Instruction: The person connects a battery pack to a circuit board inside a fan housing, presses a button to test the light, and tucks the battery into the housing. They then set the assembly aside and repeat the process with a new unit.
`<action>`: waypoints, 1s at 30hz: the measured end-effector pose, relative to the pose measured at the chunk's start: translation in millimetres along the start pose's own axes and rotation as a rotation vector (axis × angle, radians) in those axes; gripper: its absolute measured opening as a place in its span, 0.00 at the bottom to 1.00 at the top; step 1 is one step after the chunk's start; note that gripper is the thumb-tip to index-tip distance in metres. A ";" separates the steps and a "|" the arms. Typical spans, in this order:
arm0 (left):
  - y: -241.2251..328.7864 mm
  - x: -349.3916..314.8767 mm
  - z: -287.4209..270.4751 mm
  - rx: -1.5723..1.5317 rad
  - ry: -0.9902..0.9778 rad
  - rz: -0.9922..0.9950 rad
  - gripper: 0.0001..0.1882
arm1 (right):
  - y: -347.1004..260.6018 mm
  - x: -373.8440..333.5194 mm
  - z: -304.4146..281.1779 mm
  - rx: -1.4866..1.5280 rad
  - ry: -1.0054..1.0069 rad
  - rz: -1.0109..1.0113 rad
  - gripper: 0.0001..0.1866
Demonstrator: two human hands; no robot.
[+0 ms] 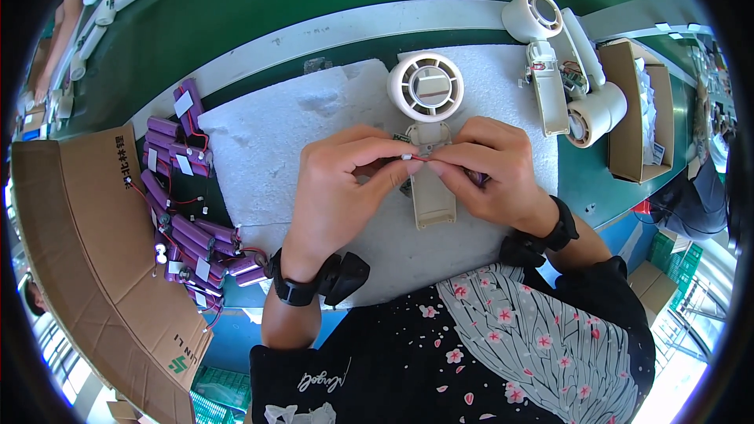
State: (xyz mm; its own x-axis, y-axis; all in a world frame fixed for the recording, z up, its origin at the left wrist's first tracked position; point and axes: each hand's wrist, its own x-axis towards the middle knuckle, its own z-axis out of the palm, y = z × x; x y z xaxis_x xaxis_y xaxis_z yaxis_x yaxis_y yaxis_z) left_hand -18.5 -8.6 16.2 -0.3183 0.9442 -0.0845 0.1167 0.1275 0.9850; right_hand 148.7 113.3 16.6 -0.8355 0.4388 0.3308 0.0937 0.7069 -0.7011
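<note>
Black short-sleeved shirt [377, 353], pale grey feather-like print [565, 357], pink blossoms [544, 341], white script [323, 377], two black wristbands [295, 290]

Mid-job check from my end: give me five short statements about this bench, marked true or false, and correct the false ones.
1. The left hand and right hand meet at a small white connector. True.
2. The purple cells lie right of the foam pad. False: the purple cells lie to its left.
3. A black band circles each wrist. True.
4. The fan head nearest the hands is at the housing's near end. False: it is at the far end.
5. An open cardboard box stands right of the foam pad. True.
</note>
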 end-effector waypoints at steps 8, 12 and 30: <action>-1.9 0.9 -1.9 0.091 -0.013 0.078 0.07 | 0.0 0.2 -0.3 -0.053 -0.025 -0.043 0.08; -1.9 1.4 -4.2 0.040 -0.044 0.043 0.07 | 0.7 -0.3 1.6 -0.034 -0.005 -0.039 0.08; 4.3 0.4 -18.6 -0.342 -0.211 -0.307 0.19 | -1.3 1.2 -3.5 0.075 -0.068 0.006 0.10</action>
State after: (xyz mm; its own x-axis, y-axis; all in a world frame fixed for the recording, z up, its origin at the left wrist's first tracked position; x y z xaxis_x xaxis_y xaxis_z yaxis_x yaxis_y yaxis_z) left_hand -35.7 -13.3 23.2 -0.0886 0.9240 -0.3719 -0.2784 0.3355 0.9000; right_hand 149.5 114.8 20.2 -0.8701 0.4026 0.2842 0.0605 0.6597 -0.7491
